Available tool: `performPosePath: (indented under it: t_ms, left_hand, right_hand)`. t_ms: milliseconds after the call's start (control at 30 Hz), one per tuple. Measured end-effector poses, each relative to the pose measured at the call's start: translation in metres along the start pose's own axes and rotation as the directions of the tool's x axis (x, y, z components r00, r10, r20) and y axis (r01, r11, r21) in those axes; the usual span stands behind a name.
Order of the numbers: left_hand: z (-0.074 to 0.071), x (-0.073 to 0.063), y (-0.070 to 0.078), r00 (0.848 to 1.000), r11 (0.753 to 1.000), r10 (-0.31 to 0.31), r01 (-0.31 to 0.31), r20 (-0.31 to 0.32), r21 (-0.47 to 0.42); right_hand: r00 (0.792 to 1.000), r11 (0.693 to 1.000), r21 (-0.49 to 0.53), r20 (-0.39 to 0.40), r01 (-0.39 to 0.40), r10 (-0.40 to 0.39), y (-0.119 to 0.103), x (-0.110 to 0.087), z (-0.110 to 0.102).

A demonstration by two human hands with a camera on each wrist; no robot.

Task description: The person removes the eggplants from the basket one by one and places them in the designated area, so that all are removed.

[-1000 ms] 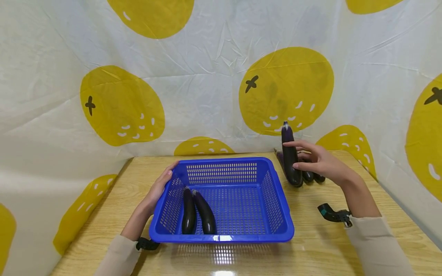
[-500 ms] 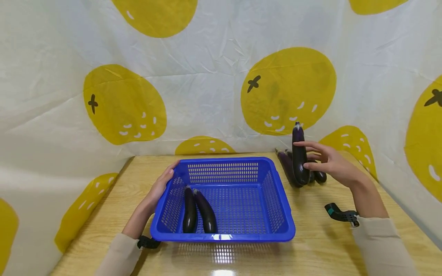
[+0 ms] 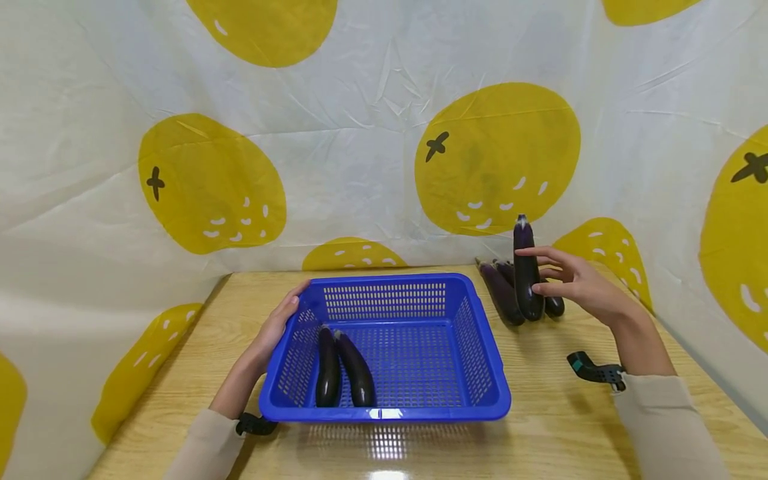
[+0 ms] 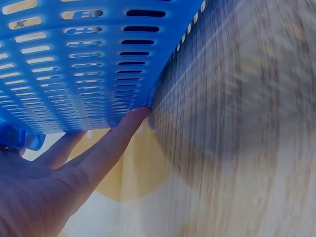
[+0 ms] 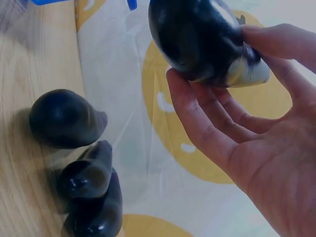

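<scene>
Shifted the eggplant (image 3: 525, 272) a bit toward 3 o'clock, pinched in the right grip (image 3: 573, 280) at 2 o'clock from the blue basket (image 3: 384, 414), steadied by a straight-fingered left grip (image 3: 279, 323), so probably needing lowering beside the other eggplants (image 3: 501, 293) next.

Held eggplant (image 5: 197, 42): fills the top of the view, glossy and dark, cut off by the upper edge, with a pale patch toward the right end.
Right hand (image 5: 269, 148): pinches it, thumb above, fingertips below.
Upper eggplant (image 5: 64, 118): lies on the wooden table (image 5: 24, 173), narrow end to the right.
Middle eggplant (image 5: 84, 177): lies near, narrow end up and right, overlapping the lower eggplant (image 5: 98, 215) in view.
Cloth (image 5: 131, 163): hangs behind, whitish, printed with large yellow shapes.
Blue plastic (image 5: 54, 1): shows in slivers at the top left.
</scene>
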State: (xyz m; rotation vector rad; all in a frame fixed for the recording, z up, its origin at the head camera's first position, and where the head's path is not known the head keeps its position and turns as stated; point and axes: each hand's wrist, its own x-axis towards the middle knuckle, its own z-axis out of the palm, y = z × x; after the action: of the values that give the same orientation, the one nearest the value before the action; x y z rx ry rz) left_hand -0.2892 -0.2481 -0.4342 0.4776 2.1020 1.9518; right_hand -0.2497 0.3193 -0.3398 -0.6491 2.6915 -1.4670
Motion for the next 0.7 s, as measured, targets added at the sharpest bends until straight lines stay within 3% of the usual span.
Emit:
performPosePath:
  t_ms: [267,700]
  left_hand:
    - [0.000,0.000,0.000,1.000,1.000,-0.004,0.004,-0.003,-0.001]
    - [0.000,0.000,0.000,1.000,1.000,-0.005,0.005,-0.002,0.006]
  right_hand:
    - [0.999,0.999,-0.032,-0.036,-0.035,0.034,0.007,-0.002,-0.005]
    - [0.996,1.000,-0.010,-0.091,-0.011,0.010,0.018,-0.005,-0.010]
